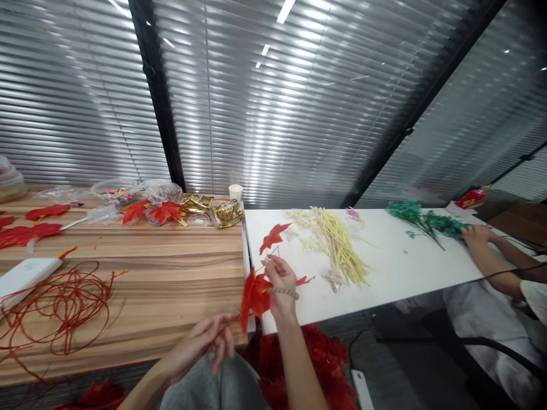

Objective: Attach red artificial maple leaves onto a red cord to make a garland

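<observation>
My right hand [280, 279] is raised over the seam between the wooden table [171, 267] and the white table [397, 267], fingers pinched on a thin stem bearing red artificial maple leaves [273, 236]. A beaded bracelet circles that wrist. A larger red leaf [254, 296] hangs just left of the wrist. My left hand [211, 339] sits lower, near the wooden table's front edge, fingers pinched together on the lower end of the red stem.
Tangled red wire [60, 302] and a white box [25, 273] lie at left. Loose red leaves, plastic bags and a paper cup [235, 191] line the back. Yellow stems [337, 245] cover the white table. Another person's hand [476, 234] holds teal sprigs [423, 219].
</observation>
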Motion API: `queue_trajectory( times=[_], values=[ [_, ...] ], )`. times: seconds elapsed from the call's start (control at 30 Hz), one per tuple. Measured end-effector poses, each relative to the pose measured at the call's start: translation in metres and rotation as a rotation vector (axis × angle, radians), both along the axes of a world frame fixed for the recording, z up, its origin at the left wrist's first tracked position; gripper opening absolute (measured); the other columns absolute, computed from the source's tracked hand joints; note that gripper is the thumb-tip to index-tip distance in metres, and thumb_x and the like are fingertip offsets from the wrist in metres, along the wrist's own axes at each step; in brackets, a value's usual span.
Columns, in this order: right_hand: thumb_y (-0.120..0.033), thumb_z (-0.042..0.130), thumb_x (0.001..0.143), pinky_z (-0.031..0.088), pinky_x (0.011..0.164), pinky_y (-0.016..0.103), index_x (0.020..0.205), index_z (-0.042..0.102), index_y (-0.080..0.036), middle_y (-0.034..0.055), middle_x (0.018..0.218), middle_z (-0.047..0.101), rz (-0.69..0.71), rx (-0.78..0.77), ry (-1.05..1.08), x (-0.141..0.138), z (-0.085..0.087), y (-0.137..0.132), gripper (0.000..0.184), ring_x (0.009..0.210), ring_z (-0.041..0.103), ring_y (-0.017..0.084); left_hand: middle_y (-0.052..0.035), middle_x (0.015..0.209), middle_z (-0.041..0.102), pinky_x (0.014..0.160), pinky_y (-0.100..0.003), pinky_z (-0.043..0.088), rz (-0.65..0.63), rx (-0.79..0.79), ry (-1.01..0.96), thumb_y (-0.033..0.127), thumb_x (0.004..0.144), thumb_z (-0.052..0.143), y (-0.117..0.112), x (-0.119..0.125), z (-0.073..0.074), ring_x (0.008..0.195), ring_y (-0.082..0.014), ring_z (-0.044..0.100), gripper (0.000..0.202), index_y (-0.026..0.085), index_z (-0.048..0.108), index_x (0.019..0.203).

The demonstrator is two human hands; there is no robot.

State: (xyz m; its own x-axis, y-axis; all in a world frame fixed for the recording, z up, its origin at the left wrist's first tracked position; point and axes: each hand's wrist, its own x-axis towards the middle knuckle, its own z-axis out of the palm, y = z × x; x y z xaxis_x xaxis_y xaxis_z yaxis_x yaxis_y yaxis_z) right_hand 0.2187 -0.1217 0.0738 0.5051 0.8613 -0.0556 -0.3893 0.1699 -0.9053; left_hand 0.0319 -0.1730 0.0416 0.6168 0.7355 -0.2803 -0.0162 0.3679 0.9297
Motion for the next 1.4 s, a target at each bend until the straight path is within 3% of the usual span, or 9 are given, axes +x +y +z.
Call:
queue_trajectory(
  times=[0.1,0.2,0.4,0.63,0.83,1.0,1.13,1.23,1.4],
  values=[
    [-0.031,0.073,0.061,0.045,0.058,0.023,0.086,0.063,-0.012,0.0029,0.073,0.065,-0.106,0.057,-0.083,0.031,0.007,0.012,0.033,0.064,0.057,0.011,0.0046,0.050,0.046,0.039,-0.017,0.024,0.097,0.201,0.223,0.053,0.078,0.052,0.004,-0.021,0.011,0.041,-0.0061,0.033,0.041,0.015,0.064,0.088],
    [-0.031,0.074,0.059,0.045,0.054,0.021,0.085,0.063,-0.011,0.0016,0.067,0.063,-0.217,0.090,-0.165,0.062,0.016,0.022,0.035,0.060,0.057,0.011,0.0022,0.054,0.049,0.044,-0.018,0.032,0.176,0.440,0.380,0.052,0.077,0.052,0.015,-0.047,0.029,0.049,-0.0095,0.042,0.038,0.017,0.066,0.073],
    [-0.030,0.076,0.055,0.046,0.053,0.021,0.079,0.063,-0.012,0.0000,0.063,0.062,-0.373,0.205,-0.262,0.113,0.039,0.037,0.033,0.060,0.059,0.012,0.0011,0.054,0.058,0.049,-0.020,0.043,0.293,0.709,0.626,0.050,0.075,0.052,0.029,-0.083,0.058,0.053,-0.0140,0.053,0.035,0.020,0.070,0.078],
    [-0.028,0.078,0.053,0.048,0.059,0.022,0.078,0.063,-0.012,0.0033,0.069,0.066,-0.251,0.317,-0.262,0.132,0.068,0.060,0.033,0.065,0.063,0.013,-0.0012,0.063,0.067,0.048,-0.019,0.045,0.186,0.927,0.709,0.045,0.080,0.047,0.052,-0.085,0.086,0.051,-0.0139,0.058,0.033,0.020,0.069,0.083],
    [-0.031,0.078,0.054,0.049,0.058,0.021,0.082,0.063,-0.013,0.0020,0.072,0.066,-0.327,0.427,-0.205,0.163,0.085,0.065,0.037,0.060,0.060,0.009,-0.0057,0.076,0.070,0.065,-0.026,0.049,0.361,1.343,0.759,0.044,0.081,0.048,0.078,-0.082,0.107,0.070,-0.0198,0.064,0.032,0.020,0.069,0.081],
    [-0.029,0.081,0.047,0.046,0.050,0.017,0.081,0.062,-0.014,0.0002,0.072,0.065,-0.408,0.259,-0.093,0.188,0.051,0.048,0.042,0.055,0.057,0.007,-0.0057,0.084,0.069,0.067,-0.026,0.048,0.387,1.379,0.736,0.037,0.084,0.042,0.098,-0.070,0.100,0.072,-0.0181,0.063,0.032,0.021,0.068,0.094],
    [-0.029,0.081,0.041,0.049,0.051,0.021,0.077,0.064,-0.009,0.0052,0.068,0.066,-0.174,-0.098,-0.147,0.182,-0.003,0.018,0.044,0.059,0.062,0.014,-0.0024,0.067,0.067,0.058,-0.025,0.045,0.371,1.226,0.755,0.039,0.083,0.042,0.113,-0.060,0.078,0.055,-0.0157,0.057,0.034,0.022,0.068,0.096],
    [-0.033,0.079,0.045,0.052,0.057,0.028,0.085,0.066,-0.009,0.0107,0.075,0.069,-0.060,-0.200,-0.198,0.179,-0.037,-0.016,0.049,0.071,0.067,0.024,-0.0038,0.071,0.069,0.058,-0.024,0.045,0.319,1.139,0.709,0.039,0.082,0.043,0.116,-0.056,0.057,0.057,-0.0156,0.057,0.033,0.021,0.069,0.090],
    [-0.034,0.075,0.049,0.054,0.055,0.032,0.096,0.066,-0.010,0.0144,0.087,0.070,-0.310,-0.250,-0.235,0.164,-0.079,-0.086,0.053,0.072,0.067,0.029,-0.0040,0.076,0.071,0.065,-0.026,0.047,0.305,1.009,0.645,0.032,0.085,0.042,0.112,-0.052,0.022,0.061,-0.0155,0.061,0.034,0.018,0.061,0.110]
  ],
)
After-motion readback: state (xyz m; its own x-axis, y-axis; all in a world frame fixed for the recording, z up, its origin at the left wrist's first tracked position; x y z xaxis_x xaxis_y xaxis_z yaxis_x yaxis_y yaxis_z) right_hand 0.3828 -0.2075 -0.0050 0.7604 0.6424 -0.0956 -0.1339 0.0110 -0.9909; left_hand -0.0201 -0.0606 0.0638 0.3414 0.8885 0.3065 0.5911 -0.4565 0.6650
